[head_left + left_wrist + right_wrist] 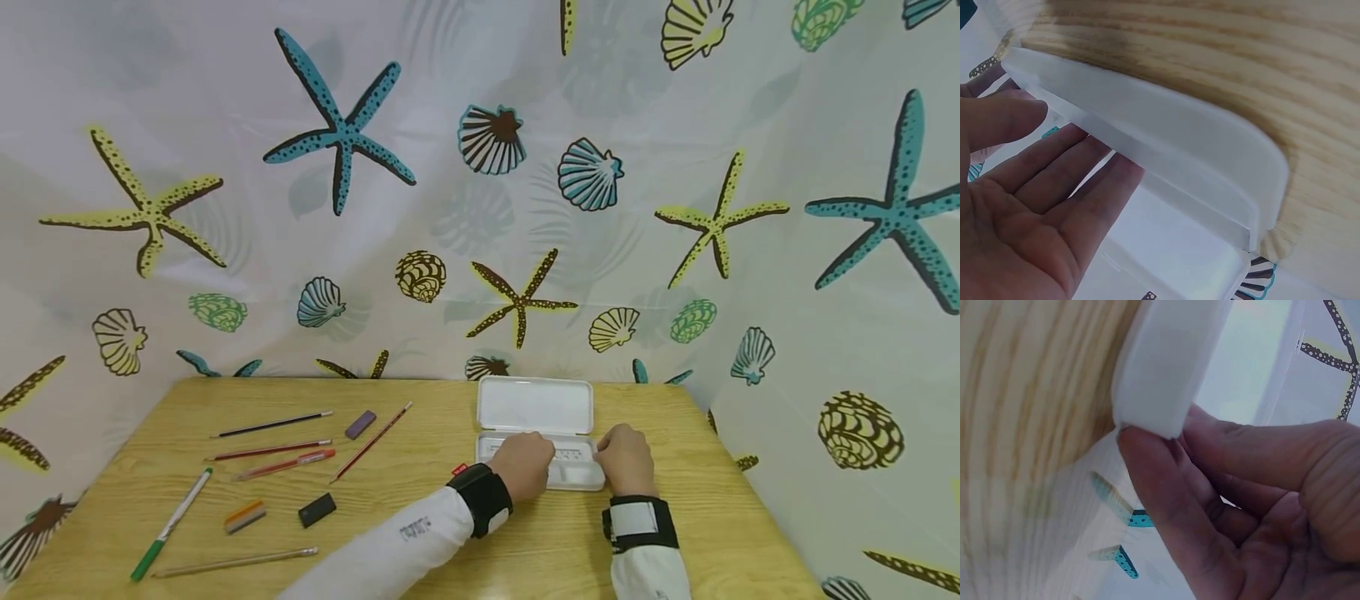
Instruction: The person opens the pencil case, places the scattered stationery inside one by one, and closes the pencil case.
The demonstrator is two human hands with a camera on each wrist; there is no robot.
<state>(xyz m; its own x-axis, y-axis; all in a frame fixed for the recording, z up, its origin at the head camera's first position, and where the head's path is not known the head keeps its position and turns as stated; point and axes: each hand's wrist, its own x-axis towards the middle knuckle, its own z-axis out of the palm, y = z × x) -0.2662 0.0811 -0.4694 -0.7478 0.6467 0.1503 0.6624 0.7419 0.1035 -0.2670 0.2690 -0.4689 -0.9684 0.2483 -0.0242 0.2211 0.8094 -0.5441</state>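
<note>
A white plastic pencil case point(534, 406) lies open at the back of the wooden table point(420, 533), with its lid standing up behind the tray. My left hand point(527, 463) rests on the tray's front left part. In the left wrist view its fingers point(1054, 169) lie straight against the case's edge point(1166, 144) and curl round nothing. My right hand point(626, 460) is at the tray's right end. In the right wrist view its thumb point(1154, 494) and curled fingers grip the case's rounded corner point(1172, 362). The hands hide most of the tray's inside.
Loose stationery lies on the table's left half: a black pencil point(273, 424), a purple eraser point(361, 423), red pencils point(372, 442), a red pen point(285, 464), a green pen point(171, 525), an orange-grey eraser point(244, 517) and a black eraser point(317, 509). A starfish-print curtain point(480, 208) surrounds the table.
</note>
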